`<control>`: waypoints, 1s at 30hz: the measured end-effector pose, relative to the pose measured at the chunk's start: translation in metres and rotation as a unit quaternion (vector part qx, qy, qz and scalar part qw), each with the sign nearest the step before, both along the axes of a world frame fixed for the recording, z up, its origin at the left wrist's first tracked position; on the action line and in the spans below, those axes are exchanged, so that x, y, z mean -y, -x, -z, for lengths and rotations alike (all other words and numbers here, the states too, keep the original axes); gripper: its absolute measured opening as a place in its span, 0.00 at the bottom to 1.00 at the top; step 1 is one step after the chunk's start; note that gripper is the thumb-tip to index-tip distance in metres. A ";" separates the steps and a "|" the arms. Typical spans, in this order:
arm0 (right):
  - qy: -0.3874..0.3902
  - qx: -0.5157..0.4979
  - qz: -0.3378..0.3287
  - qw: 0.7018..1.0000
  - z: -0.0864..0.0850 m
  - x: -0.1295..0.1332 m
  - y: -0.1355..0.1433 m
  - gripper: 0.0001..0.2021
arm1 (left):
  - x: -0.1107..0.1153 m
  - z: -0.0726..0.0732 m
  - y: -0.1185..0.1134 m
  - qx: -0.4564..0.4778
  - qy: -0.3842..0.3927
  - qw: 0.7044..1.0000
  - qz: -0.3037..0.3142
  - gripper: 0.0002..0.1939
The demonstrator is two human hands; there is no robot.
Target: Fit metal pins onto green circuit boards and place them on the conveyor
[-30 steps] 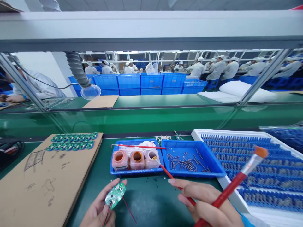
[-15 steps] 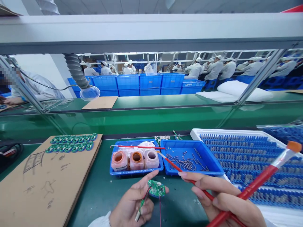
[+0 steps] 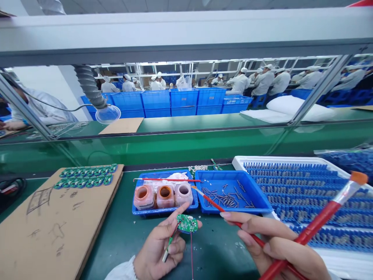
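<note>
My left hand [image 3: 161, 245] is closed around a small green circuit board [image 3: 187, 223], holding it by the edges with the component side up. From the board hang a thin pink wire [image 3: 192, 252] and a short green-sleeved lead ending in a metal cylinder [image 3: 165, 255]. In my right hand [image 3: 274, 241] are two red-handled paintbrushes. The thin paintbrush [image 3: 214, 205] points up and left, its tip beside the white jar [image 3: 183, 194]. The thick paintbrush [image 3: 322, 217] crosses the palm, with its orange bristles up at the right.
A blue tray [image 3: 163, 212] holds three open jars, tissue and another red brush [image 3: 169, 179]. Beside it, a blue bin [image 3: 233, 177] contains small metal springs. White foam trays [image 3: 253, 159] with blue racks stand right; cardboard [image 3: 67, 217] bearing several boards lies left. Co-workers sit beyond.
The view has shifted slightly. My left hand has moved a little left and up with the circuit board. Both paintbrushes stay in my right hand, nearly unmoved.
</note>
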State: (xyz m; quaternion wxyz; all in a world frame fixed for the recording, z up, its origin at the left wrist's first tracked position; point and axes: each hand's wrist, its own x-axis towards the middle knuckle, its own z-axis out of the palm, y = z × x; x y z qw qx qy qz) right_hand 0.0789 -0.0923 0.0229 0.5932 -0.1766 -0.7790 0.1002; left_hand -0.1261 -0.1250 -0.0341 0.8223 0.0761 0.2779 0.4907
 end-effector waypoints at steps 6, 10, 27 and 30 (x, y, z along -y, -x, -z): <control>-0.007 0.023 -0.001 1.000 -0.006 -0.003 -0.002 0.12 | 0.002 0.000 0.001 -0.004 -0.009 1.000 0.000 0.39; -0.008 0.023 -0.002 1.000 -0.004 -0.003 -0.002 0.12 | 0.000 -0.003 0.000 -0.005 -0.014 1.000 0.005 0.45; -0.002 0.025 -0.022 0.999 -0.002 -0.003 0.000 0.13 | 0.001 0.001 0.002 0.018 -0.005 1.000 -0.008 0.26; -0.001 0.025 -0.029 0.999 -0.001 -0.003 -0.002 0.13 | 0.001 0.000 0.002 0.017 -0.005 1.000 -0.005 0.30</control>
